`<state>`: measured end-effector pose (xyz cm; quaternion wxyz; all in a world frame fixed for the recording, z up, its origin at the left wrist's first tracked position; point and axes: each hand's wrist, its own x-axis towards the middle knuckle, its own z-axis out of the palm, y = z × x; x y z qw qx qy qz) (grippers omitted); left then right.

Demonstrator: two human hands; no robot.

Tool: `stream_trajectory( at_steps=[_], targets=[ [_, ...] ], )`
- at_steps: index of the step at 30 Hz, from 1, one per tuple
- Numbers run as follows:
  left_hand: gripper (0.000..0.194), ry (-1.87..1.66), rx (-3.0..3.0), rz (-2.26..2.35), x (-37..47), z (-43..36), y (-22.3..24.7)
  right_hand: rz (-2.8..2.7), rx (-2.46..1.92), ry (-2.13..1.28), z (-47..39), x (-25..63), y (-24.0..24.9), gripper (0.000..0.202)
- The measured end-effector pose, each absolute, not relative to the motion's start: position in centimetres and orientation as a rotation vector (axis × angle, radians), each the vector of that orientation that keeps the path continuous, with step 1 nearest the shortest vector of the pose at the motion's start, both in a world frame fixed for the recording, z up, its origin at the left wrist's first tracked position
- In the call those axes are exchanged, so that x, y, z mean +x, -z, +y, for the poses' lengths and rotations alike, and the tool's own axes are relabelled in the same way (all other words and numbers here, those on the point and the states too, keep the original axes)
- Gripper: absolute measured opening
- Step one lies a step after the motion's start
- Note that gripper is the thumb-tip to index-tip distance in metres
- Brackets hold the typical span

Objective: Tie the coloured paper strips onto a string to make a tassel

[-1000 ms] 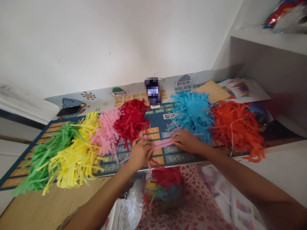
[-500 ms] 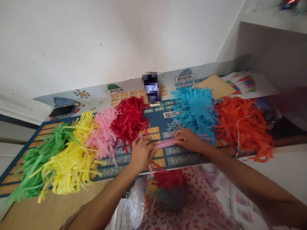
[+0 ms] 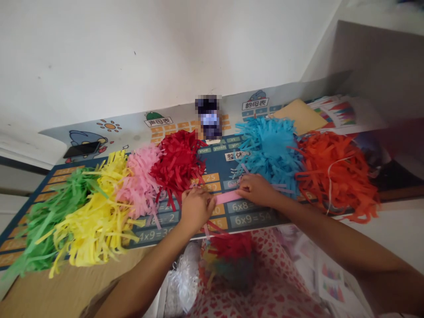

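Note:
A pink strip (image 3: 227, 197), probably paper, is stretched flat between my two hands just above the table mat. My left hand (image 3: 198, 205) pinches its left end, beside the red fringed paper pile (image 3: 180, 163). The right end is gripped in my right hand (image 3: 255, 190), close to the blue fringed pile (image 3: 270, 152). More thin pink strips show around the right hand. Pink fringe (image 3: 141, 179) lies left of the red pile. On my lap rests a multicoloured bundle of strips (image 3: 228, 260), partly blurred.
Yellow strips (image 3: 92, 229) and green strips (image 3: 53, 216) fill the left of the printed mat (image 3: 251, 221). Orange strips (image 3: 334, 176) with a white cord lie right. A phone (image 3: 82, 150) is back left, a tan envelope (image 3: 300, 115) back right. Clear plastic fibres (image 3: 185, 278) hang below the edge.
The pink strip between my hands now lies flatter and wider to view. Both hands stay almost in place, and the view has shifted slightly.

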<state>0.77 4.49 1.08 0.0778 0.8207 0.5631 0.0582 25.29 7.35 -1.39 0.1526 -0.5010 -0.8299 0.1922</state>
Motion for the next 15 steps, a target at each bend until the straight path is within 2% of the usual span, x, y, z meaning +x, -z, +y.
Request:
stream_trajectory(
  at_steps=[10, 13, 15],
  targets=[
    [0.030, -0.040, 2.517, 1.702, 1.20, 5.10, -1.36, -2.440, -1.512, -0.486, 7.31, 24.74, 1.06, 0.024],
    [0.021, -0.126, 2.655, 1.658, 1.01, 5.16, -1.41, -2.403, -1.550, -0.394, 6.94, 24.49, 0.94, 0.013],
    [0.016, -0.180, 2.892, 1.421, 0.82, 5.19, -1.54, -2.414, -1.479, -0.268, 6.66, 24.43, 0.57, 0.008]
  ],
)
